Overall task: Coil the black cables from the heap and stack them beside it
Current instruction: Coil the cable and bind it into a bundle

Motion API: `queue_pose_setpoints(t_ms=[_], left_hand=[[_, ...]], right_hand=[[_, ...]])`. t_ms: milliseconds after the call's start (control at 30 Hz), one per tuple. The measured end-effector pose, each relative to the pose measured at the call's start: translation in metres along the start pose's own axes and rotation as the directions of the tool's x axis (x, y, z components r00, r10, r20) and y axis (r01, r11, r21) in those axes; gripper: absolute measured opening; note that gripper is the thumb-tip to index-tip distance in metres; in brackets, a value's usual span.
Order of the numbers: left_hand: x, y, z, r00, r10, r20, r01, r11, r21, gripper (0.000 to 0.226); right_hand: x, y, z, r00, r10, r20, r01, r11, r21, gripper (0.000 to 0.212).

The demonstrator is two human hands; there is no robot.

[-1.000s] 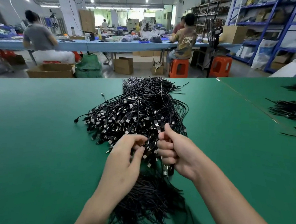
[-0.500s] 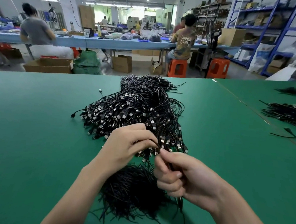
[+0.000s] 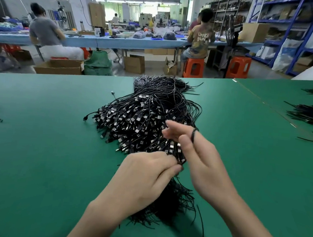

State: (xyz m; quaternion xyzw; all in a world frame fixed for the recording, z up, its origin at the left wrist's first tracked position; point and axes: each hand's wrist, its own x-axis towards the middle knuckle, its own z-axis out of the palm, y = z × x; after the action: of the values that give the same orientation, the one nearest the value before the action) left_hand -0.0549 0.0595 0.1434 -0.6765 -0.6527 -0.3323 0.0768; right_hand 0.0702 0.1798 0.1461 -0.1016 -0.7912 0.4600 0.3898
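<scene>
Head view: left hand (image 3: pixel 148 174) pinches a black cable (image 3: pixel 193 136) at centre; it loops upward round the straight fingers (image 3: pixel 177 128) of the right hand (image 3: pixel 202 157).

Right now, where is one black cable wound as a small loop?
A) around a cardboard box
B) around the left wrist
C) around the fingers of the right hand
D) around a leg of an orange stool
C: a thin loop of black cable wraps the outstretched fingers of the right hand, held over the heap.

The left hand (image 3: pixel 144 176) hides part of the heap (image 3: pixel 143 117) (the right hand (image 3: pixel 204 158) is blurred); the side bundle (image 3: pixel 310 114) is cropped.
</scene>
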Motion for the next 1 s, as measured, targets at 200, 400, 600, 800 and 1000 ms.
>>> queue_pose_setpoints(t_ms=[200, 400, 600, 800, 1000], left_hand=[[0.013, -0.016, -0.023, 0.991, -0.075, -0.114, 0.052, 0.980, -0.191, 0.033], [0.011, -0.017, 0.011, 0.964, -0.221, -0.147, 0.123, 0.863, -0.490, 0.023], [-0.010, -0.001, 0.030, 0.976, -0.214, 0.027, 0.208, 0.897, -0.390, 0.024], [-0.015, 0.001, -0.003, 0.981, -0.151, -0.121, 0.119, 0.964, -0.237, 0.025], [-0.010, -0.002, -0.001, 0.933, -0.276, -0.229, 0.137, 0.863, -0.486, 0.035]], right_hand=[[-0.011, -0.002, 0.009, 0.915, 0.332, 0.230, -0.355, 0.933, 0.063, 0.067], [-0.014, -0.017, 0.013, 0.858, 0.211, 0.468, -0.510, 0.460, 0.727, 0.038], [-0.003, -0.018, 0.002, 0.971, 0.194, -0.141, -0.118, 0.898, 0.424, 0.035], [-0.026, -0.001, 0.008, 0.974, 0.213, 0.075, -0.160, 0.885, -0.438, 0.051], [-0.046, -0.022, 0.017, 0.792, 0.292, 0.537, -0.600, 0.538, 0.592, 0.045]])
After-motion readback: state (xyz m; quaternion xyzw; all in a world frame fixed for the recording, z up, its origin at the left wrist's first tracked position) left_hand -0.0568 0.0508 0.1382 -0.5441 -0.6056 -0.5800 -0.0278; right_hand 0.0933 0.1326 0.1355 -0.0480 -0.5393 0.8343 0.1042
